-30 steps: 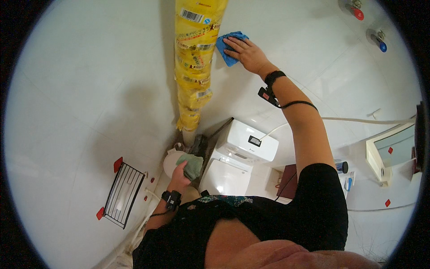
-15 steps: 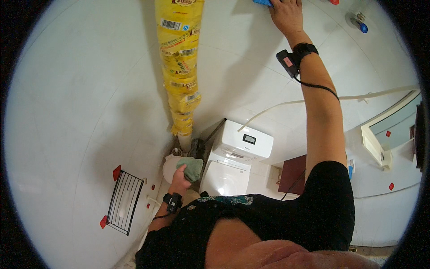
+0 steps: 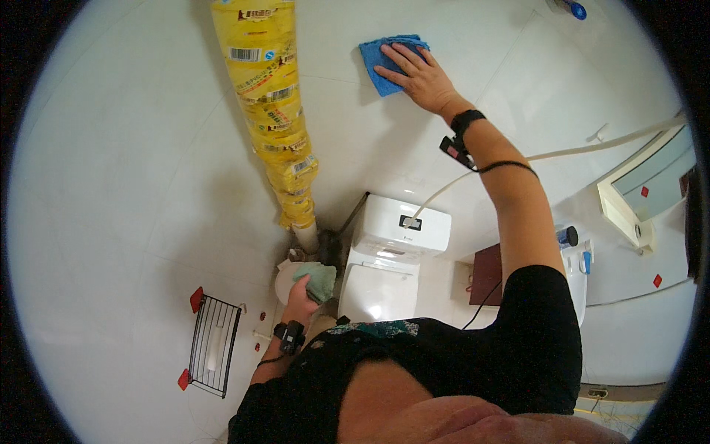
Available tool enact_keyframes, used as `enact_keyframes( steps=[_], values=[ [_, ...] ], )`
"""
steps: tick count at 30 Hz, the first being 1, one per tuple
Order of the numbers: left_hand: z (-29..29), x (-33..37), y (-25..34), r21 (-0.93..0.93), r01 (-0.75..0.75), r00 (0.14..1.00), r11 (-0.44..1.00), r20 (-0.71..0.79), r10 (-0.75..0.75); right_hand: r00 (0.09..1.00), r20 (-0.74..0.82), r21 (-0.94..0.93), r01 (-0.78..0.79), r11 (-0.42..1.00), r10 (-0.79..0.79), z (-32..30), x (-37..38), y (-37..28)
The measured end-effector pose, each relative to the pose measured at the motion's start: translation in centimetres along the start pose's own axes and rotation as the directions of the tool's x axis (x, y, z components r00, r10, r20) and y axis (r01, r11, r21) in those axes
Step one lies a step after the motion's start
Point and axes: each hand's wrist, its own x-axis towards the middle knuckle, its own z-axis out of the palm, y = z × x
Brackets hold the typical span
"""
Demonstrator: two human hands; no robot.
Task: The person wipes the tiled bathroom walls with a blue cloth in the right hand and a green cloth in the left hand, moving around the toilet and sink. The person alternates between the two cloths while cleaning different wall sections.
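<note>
A blue cloth (image 3: 382,72) lies spread against the white tiled wall at the top. My right hand (image 3: 420,78) presses flat on its right side, fingers stretched and apart. Low and left of centre, my left hand (image 3: 299,297) is closed around a bunched pale green cloth (image 3: 319,283). That cloth hangs above a round white lid or bin (image 3: 287,283). Both my wrists wear black bands with small devices. To the left of the blue cloth runs a pipe wrapped in yellow printed plastic (image 3: 270,111).
A white toilet (image 3: 379,292) with a boxy tank (image 3: 429,231) stands below my right arm. A black wire rack (image 3: 213,346) is fixed to the left wall. A pale hose (image 3: 569,153) crosses behind my right forearm. At right are a mirror (image 3: 654,185) and a dark red box (image 3: 485,275).
My right hand has moved left and down across the wall with the blue cloth, bringing the cloth into fuller view. The left hand keeps its grip on the green cloth. The view has shifted slightly.
</note>
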Motion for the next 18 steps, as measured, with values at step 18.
enact_keyframes(
  steps=[18],
  values=[
    [-0.3, 2.0, -1.0, 0.013, 0.035, 0.998, 0.999, -0.062, -0.034, 0.843, -0.422, 0.037, -0.353, 0.935, 0.335, -6.1, 1.2, 8.2]
  ],
)
